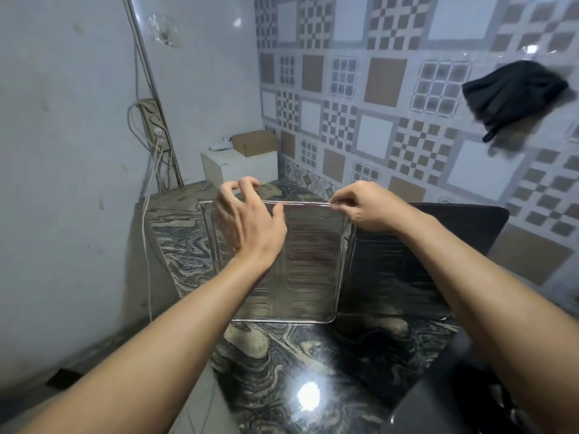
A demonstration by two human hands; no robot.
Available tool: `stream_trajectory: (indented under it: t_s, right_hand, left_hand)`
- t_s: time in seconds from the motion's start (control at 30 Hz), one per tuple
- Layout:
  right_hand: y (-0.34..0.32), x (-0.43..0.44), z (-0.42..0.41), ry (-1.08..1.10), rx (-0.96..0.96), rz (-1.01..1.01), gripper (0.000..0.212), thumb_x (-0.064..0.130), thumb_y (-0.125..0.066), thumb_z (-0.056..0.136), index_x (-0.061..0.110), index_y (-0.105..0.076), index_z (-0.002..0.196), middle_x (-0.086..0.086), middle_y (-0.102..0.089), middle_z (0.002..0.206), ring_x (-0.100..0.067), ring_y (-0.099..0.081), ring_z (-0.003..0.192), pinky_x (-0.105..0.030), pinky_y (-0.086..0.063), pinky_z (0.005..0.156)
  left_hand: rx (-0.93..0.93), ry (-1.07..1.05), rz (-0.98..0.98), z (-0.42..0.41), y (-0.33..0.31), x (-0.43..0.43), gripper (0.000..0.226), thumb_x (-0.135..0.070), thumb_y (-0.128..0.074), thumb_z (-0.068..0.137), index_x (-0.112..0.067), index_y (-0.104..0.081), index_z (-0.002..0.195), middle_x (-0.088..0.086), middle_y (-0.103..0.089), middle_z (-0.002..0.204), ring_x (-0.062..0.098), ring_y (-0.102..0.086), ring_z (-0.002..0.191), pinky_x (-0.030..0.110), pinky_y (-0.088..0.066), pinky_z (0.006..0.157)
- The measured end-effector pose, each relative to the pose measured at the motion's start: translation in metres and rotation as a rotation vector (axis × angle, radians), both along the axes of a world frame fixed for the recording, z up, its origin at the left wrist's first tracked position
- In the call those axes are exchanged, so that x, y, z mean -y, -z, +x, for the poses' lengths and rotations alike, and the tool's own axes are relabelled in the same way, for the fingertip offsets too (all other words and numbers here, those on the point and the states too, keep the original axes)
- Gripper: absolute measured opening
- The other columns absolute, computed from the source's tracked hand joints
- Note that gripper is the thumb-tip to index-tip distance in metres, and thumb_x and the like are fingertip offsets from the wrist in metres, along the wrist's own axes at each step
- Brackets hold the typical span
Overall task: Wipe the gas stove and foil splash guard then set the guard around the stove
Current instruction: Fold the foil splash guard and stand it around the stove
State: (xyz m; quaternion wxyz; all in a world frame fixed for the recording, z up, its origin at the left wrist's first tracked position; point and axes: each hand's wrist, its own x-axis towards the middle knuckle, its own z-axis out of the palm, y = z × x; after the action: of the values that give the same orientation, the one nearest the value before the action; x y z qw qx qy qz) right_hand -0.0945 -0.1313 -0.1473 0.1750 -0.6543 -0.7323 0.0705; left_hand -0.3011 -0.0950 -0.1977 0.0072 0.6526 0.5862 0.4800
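The foil splash guard (300, 270) stands upright on the dark marbled countertop (282, 364), its ribbed silver panel facing me and a darker panel (391, 270) folded off to the right. My right hand (360, 208) pinches the guard's top edge near the fold. Spread open, my left hand (247, 220) hovers at the top left corner of the silver panel, fingers apart, blurred; whether it touches the foil I cannot tell. A black glossy surface at the bottom right (438, 396) may be the gas stove, mostly out of frame.
A white box (238, 166) with a brown cardboard box (255, 142) on it sits in the far corner. A power strip with cables (153, 126) hangs on the left wall. A black cloth (510, 92) hangs on the patterned tile wall at right.
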Motion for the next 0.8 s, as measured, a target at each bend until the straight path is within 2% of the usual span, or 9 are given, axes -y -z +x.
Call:
stream_trajectory:
  t_s: [0.13,0.2,0.27,0.37,0.47,0.6,0.67,0.73,0.8]
  right_hand:
    - [-0.004,0.004,-0.003,0.022,-0.031,-0.027,0.039,0.008,-0.047,0.094,0.025,-0.069,0.121,0.002,-0.069,0.124,-0.016,-0.066,0.102,-0.034,-0.055,0.09]
    - [-0.007,0.006,-0.004,0.03,-0.03,-0.051,0.054,0.0,-0.04,0.086,0.029,-0.069,0.121,0.003,-0.066,0.129,-0.016,-0.066,0.103,-0.037,-0.057,0.089]
    - [-0.01,0.006,-0.004,0.029,-0.045,-0.067,0.054,0.0,-0.04,0.088,0.033,-0.07,0.118,0.006,-0.066,0.129,-0.016,-0.066,0.104,-0.037,-0.056,0.089]
    - [-0.013,0.005,-0.003,0.011,-0.099,-0.111,0.044,0.004,-0.047,0.095,0.032,-0.071,0.119,0.01,-0.066,0.128,-0.009,-0.061,0.11,-0.028,-0.051,0.094]
    - [-0.016,0.004,-0.001,-0.008,-0.118,-0.132,0.042,0.002,-0.049,0.096,0.028,-0.07,0.121,0.01,-0.066,0.127,-0.006,-0.058,0.111,-0.024,-0.047,0.094]
    - [-0.01,0.002,-0.002,0.001,-0.068,-0.072,0.057,-0.007,-0.039,0.086,0.025,-0.068,0.124,0.005,-0.065,0.131,-0.017,-0.063,0.113,-0.033,-0.054,0.094]
    - [-0.004,-0.002,-0.001,0.014,-0.048,-0.012,0.055,-0.003,-0.04,0.09,0.026,-0.064,0.129,0.003,-0.067,0.127,-0.014,-0.068,0.095,-0.031,-0.058,0.081]
    - [0.002,-0.005,-0.001,0.002,-0.037,0.019,0.057,0.001,-0.045,0.092,0.035,-0.056,0.136,0.007,-0.071,0.101,-0.004,-0.059,0.064,-0.027,-0.052,0.062]
    - [0.011,-0.006,0.001,-0.038,0.035,0.059,0.062,0.006,-0.052,0.095,0.046,-0.045,0.142,0.013,-0.062,0.086,-0.004,-0.053,0.063,-0.032,-0.052,0.066]
  left_hand:
    - [0.348,-0.114,-0.281,0.015,0.001,0.007,0.074,-0.043,-0.075,0.073,-0.011,-0.033,0.125,0.018,-0.033,0.136,0.036,-0.031,0.125,0.044,-0.029,0.1]
    - [0.593,-0.066,-0.474,0.02,-0.002,0.004,0.089,-0.047,-0.075,0.073,-0.01,-0.022,0.135,0.022,-0.029,0.145,0.038,-0.027,0.134,0.047,-0.028,0.109]
    - [0.696,0.036,-0.582,0.024,-0.002,0.002,0.114,-0.053,-0.073,0.076,-0.006,-0.001,0.151,0.025,-0.013,0.158,0.038,-0.014,0.147,0.048,-0.019,0.119]
    - [0.673,0.114,-0.608,0.027,0.0,0.0,0.129,-0.057,-0.069,0.079,-0.004,0.025,0.149,0.021,0.006,0.164,0.033,-0.002,0.152,0.047,-0.012,0.122]
    - [0.679,0.129,-0.632,0.025,-0.002,0.002,0.126,-0.053,-0.07,0.081,-0.007,0.025,0.15,0.018,0.004,0.165,0.03,-0.008,0.152,0.041,-0.014,0.12]
    - [0.663,0.161,-0.661,0.022,-0.017,0.008,0.115,-0.033,-0.069,0.086,-0.013,0.023,0.152,0.016,0.006,0.165,0.029,-0.011,0.152,0.038,-0.02,0.116]
    - [0.631,0.162,-0.682,0.018,-0.023,0.009,0.109,-0.019,-0.063,0.084,-0.015,0.022,0.152,0.014,-0.003,0.166,0.033,-0.028,0.146,0.039,-0.03,0.111]
    - [0.616,0.163,-0.669,0.013,-0.028,0.007,0.105,-0.013,-0.054,0.08,-0.019,0.022,0.153,0.013,-0.023,0.162,0.036,-0.048,0.131,0.042,-0.043,0.103]
    - [0.585,0.173,-0.639,0.009,-0.033,0.005,0.1,-0.009,-0.047,0.08,-0.023,0.02,0.154,0.011,-0.038,0.155,0.037,-0.06,0.113,0.039,-0.054,0.081]
